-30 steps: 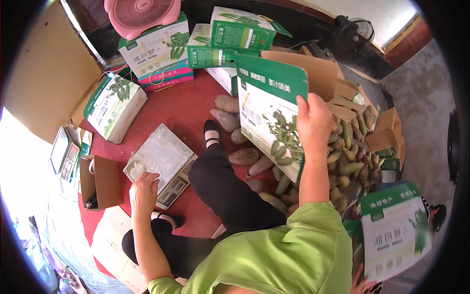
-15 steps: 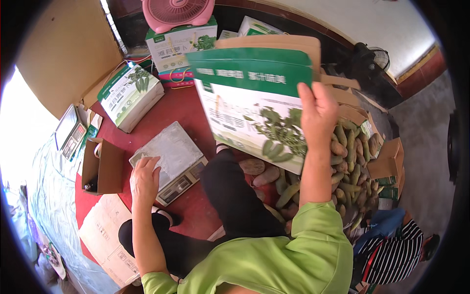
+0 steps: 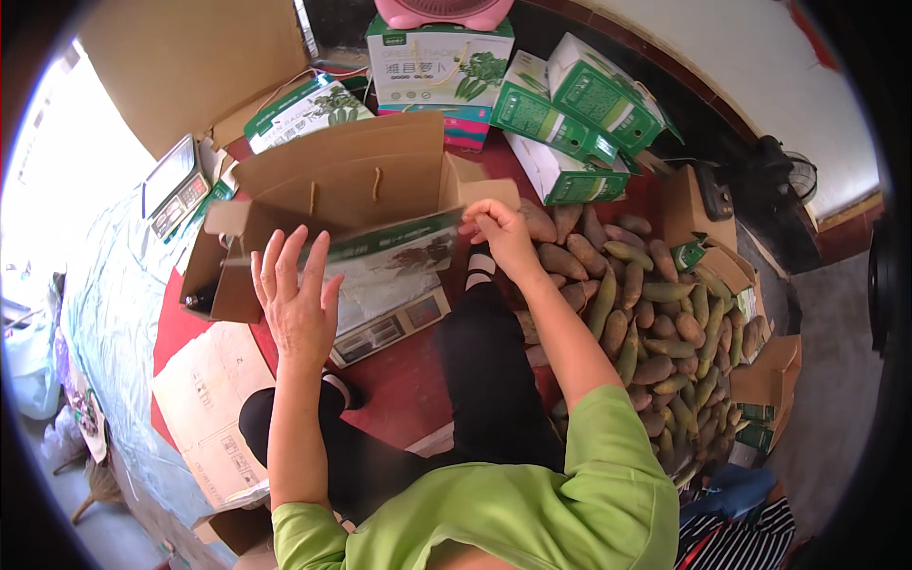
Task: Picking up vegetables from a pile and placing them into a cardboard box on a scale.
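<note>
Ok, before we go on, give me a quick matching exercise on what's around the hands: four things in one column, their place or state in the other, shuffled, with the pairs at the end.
Things
1. Open carton
2. Pink fan
3. Platform scale
4. Root vegetables

Place or state
A. Heaped on the person's right
B. Partly hidden by a thing in front of the person
C. On top of a green-and-white carton
D. Showing a brown inside with rope handles

Pairs: 1-D, 2-C, 3-B, 4-A
</note>
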The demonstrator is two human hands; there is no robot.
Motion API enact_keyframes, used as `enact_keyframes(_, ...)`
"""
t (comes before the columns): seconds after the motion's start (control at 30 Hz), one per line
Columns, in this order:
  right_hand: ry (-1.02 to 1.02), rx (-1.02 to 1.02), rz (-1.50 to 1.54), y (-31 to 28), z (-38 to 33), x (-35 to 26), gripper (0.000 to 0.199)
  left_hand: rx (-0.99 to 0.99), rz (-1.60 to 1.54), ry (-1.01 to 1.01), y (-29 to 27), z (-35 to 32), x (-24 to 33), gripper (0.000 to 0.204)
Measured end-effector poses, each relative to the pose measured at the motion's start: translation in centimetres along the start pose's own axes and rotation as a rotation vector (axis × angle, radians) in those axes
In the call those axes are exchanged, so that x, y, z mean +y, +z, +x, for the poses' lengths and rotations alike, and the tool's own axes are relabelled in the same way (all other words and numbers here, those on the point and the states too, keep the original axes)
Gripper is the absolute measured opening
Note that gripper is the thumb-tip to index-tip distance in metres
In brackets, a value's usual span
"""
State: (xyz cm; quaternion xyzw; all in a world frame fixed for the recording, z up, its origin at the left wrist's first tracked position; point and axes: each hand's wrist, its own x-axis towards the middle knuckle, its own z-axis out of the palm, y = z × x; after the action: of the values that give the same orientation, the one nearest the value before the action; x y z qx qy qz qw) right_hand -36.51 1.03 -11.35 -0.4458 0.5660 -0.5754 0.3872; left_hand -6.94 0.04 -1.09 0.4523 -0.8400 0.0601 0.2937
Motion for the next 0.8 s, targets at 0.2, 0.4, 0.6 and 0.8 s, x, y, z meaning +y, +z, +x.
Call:
enact_keyframes(0.2,0.071,-0.051,-0.067,0.4,-1.2,0.9,0.013,-0.220,-0.028,-0.079,0.5,-0.3,-0.8,0.072)
enact_keyframes(0.4,0.085,-0.035,-0.144,-1.9,-2.6,3.4,0.011,-0.323,0.006,-0.253,0.4,0.1,-1.0,0.056)
enact_keyframes(0.6,0.267,0.119,-0.210,-6.8,-7.5,7.6,0.012,-0.517,0.107,-0.132,0.6,-0.1,-1.8,0.017)
enact_keyframes(0.8,0.341,0.335,-0.379,-14.4,-15.9,14.1,0.014,-0.447,0.100,-0.145,-0.1,-0.4,-1.9,0.013)
